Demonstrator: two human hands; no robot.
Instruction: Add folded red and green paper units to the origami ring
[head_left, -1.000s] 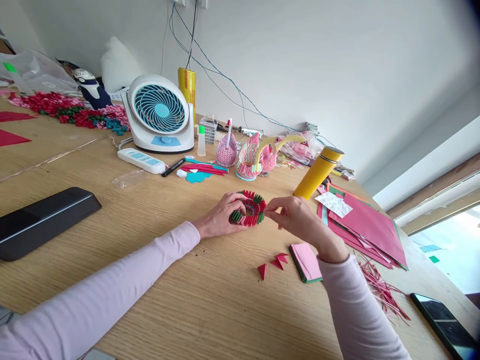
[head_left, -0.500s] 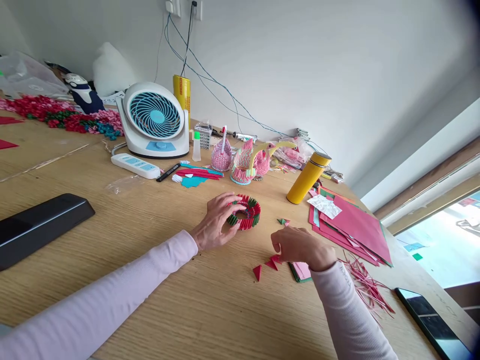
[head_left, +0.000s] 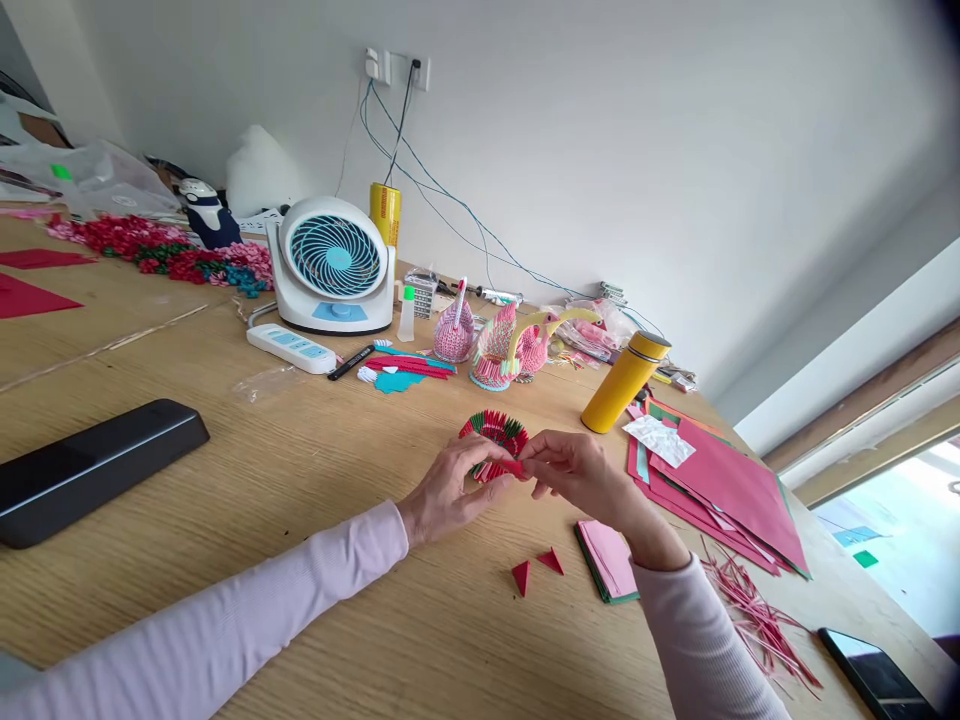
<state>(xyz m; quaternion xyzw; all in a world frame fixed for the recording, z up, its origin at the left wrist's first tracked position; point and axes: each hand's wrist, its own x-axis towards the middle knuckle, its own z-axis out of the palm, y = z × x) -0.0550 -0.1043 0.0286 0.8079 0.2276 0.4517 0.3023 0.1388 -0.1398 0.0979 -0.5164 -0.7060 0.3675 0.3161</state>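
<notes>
A ring of folded red and green paper pieces (head_left: 491, 428) rests on the wooden table. My left hand (head_left: 454, 487) grips its near side, with the thumb in front and the fingers over the top. A small red folded paper piece (head_left: 513, 467) is pinched in the fingertips of my right hand (head_left: 574, 470), right at the ring's near edge. The left fingertips come up close to this piece; whether they touch it I cannot tell. Toward me on the table lie two red paper triangles (head_left: 550, 561). Beside them is a stack of pink and green paper slips (head_left: 606, 562).
A yellow bottle (head_left: 626, 382) stands behind my right hand, near red paper sheets (head_left: 731, 480). Thin red paper strips (head_left: 765, 620) and a phone (head_left: 874, 672) lie at right. Folded-paper swans (head_left: 499, 350), a fan (head_left: 335, 262) and a power strip (head_left: 291, 348) are farther back.
My right hand has moved left and up from the loose triangles to the ring, now with a red folded piece in its fingers. The view has shifted slightly.
</notes>
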